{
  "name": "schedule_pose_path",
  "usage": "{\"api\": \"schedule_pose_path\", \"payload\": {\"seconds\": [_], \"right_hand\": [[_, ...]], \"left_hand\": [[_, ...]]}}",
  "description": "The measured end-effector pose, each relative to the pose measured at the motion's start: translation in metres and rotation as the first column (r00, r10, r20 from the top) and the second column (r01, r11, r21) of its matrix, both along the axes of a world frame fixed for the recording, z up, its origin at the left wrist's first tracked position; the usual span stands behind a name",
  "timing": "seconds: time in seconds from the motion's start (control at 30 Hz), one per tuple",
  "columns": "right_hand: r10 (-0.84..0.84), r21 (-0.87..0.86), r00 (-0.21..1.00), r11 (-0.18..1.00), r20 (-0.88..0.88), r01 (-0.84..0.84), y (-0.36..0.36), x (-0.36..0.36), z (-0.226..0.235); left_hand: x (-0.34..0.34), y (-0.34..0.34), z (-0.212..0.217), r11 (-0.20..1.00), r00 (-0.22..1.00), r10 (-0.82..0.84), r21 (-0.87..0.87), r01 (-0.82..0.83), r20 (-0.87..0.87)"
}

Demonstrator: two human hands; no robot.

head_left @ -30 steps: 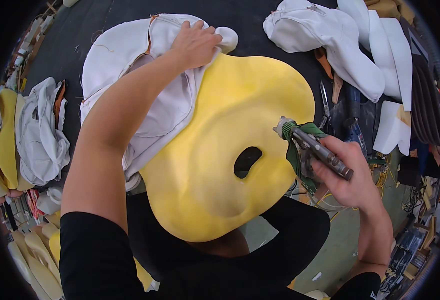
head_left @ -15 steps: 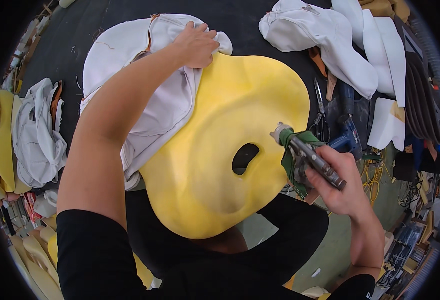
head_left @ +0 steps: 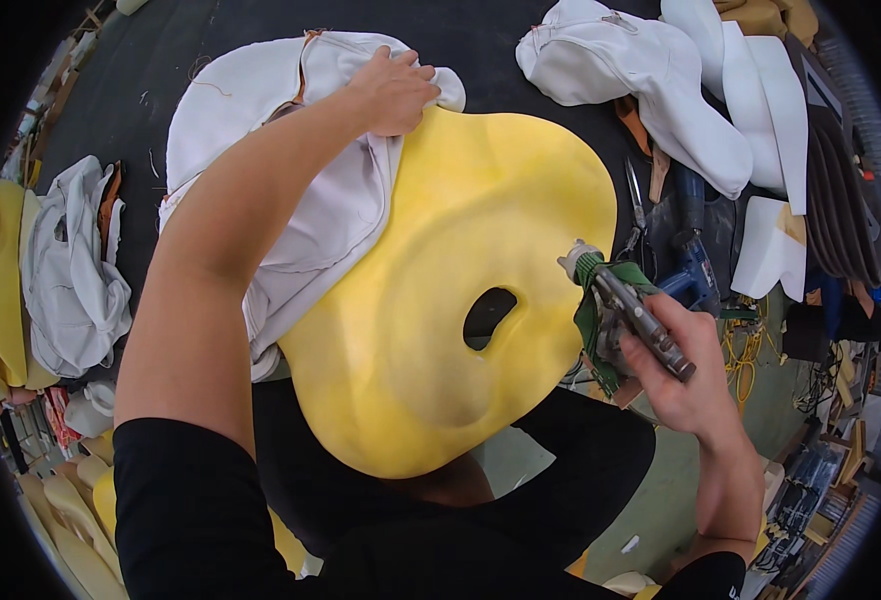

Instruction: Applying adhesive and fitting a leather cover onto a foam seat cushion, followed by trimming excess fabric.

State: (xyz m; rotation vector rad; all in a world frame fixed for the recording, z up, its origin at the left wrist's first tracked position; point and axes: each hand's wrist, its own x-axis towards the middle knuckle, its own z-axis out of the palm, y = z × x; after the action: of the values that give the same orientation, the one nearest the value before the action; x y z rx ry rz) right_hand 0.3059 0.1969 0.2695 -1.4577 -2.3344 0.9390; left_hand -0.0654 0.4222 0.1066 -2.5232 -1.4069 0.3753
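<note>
A large yellow foam pad lies across my lap and the dark table edge, with an oval hole through it and a darker, greyish curved patch around the hole. A white sewn cover is folded back over its far left side. My left hand lies over the fold and grips the cover near the pad's far edge; its fingertips are partly hidden. In my right hand is a metal spray gun, wrapped in green cloth. Its nozzle points left, above the pad's right side and right of the hole.
White covers, scissors and a blue power tool lie on the dark table at the right. Another white cover is at the left beside yellow foam pieces. A yellow cable hangs at the right.
My right hand has moved the spray gun slightly to the right. The left hand, cover and foam pad have stayed in place.
</note>
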Motion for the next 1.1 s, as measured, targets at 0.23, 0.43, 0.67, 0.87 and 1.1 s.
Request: {"api": "schedule_pose_path", "payload": {"seconds": [0.23,0.43,0.67,0.87,1.1], "right_hand": [[-0.147,-0.214,0.988,0.968,-0.044,0.134,-0.006,-0.013,0.011],[-0.136,-0.109,0.991,0.985,-0.006,0.135,0.001,-0.016,0.004],[-0.038,-0.132,0.998,0.991,-0.049,0.032,0.009,-0.027,0.007],[-0.171,-0.181,0.983,0.971,-0.059,0.158,0.011,-0.032,0.009],[-0.067,-0.075,0.997,0.995,-0.03,0.064,0.012,-0.026,0.016]], "left_hand": [[0.001,-0.002,0.003,1.0,1.0,0.013,-0.024,-0.013,-0.011],[0.003,0.005,0.012,0.998,0.995,-0.031,-0.05,0.027,-0.097],[-0.006,0.003,0.001,0.998,0.998,-0.053,0.016,0.054,-0.025],[-0.003,0.008,0.004,0.995,0.997,-0.031,-0.098,0.024,-0.068],[0.0,0.004,0.005,0.995,0.998,-0.067,-0.075,0.067,0.002]]}}
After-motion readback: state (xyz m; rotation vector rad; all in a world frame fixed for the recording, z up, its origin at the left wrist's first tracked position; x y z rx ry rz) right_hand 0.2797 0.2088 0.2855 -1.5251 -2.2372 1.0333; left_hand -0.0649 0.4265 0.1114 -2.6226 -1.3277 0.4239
